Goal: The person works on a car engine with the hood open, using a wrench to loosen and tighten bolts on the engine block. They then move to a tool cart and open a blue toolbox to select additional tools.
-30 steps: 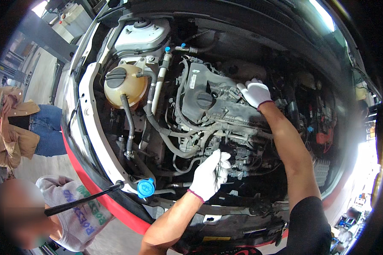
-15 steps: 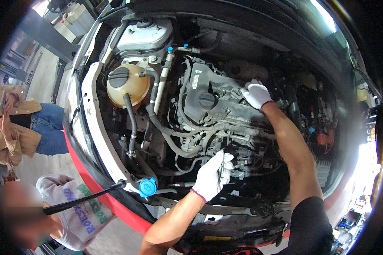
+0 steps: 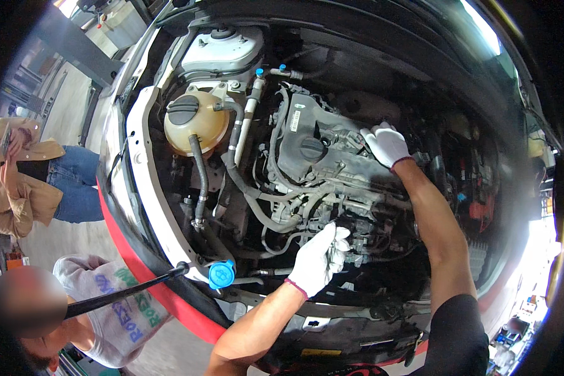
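A: Where's the engine w/ the dark grey plastic cover (image 3: 351, 164)?

B: Mid engine bay; round black ribbed cap (image 3: 312, 149) sits on the cover, small white label strip (image 3: 295, 121) nr its left end

A: And the hands?

B: Well apart from each other. R hand (image 3: 386, 145), white knit glove w/ dark red cuff, is at the cover's right end, fingers loosely extended, thumb out to the side; can't tell if it's pressing. L hand (image 3: 319, 260), same type of glove, is nr the engine's front, fingers curled in, thumb against them; can't tell if they're clamped on anything

A: Around that?

B: Round yellowish plastic tank (image 3: 197, 133) to the left, thick grey rubber hose (image 3: 202, 175) running down from it; bright blue round cap (image 3: 222, 274) closer in front, nr the end of a long black rod (image 3: 128, 289)

A: Further out?

B: Curved red body panel (image 3: 124, 241), person in grey printed top (image 3: 106, 313) beside it, plus another person in tan jacket & blue jeans (image 3: 75, 185) w/ phone (image 3: 6, 143) in hand
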A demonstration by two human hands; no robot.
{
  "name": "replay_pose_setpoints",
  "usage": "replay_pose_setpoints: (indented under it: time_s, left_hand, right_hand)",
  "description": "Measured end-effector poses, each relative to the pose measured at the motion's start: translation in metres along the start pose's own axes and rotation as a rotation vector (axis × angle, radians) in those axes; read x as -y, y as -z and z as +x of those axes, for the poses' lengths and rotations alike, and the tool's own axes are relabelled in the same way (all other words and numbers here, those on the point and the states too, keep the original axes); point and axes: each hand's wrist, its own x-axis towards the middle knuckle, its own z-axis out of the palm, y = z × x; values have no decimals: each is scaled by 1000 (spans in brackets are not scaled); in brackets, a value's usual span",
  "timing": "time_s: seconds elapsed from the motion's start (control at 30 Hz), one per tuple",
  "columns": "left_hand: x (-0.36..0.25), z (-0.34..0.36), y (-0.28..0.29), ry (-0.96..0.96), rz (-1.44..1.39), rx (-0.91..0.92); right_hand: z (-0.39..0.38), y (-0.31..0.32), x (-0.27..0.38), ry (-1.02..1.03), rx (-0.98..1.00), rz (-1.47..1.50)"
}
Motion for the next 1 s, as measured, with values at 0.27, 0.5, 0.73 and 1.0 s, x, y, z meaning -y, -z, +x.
replay_pose_setpoints:
  time_s: [0.27, 0.5, 0.73, 1.0]
  left_hand:
    - [-1, -1, 2, 11, 9, -10]
    - [0, -3, -4, 7, 9, -17]
    - [1, -2, -6, 15, -4, -8]
    - [5, -1, -2, 21, 9, -6]
  right_hand:
    - [5, -10, -7, 49, 6, 71]
    - [13, -6, 2, 36, 29, -92]
    - [9, -8, -18, 218, -8, -78]
    - [5, 0, -3, 27, 57, 11]
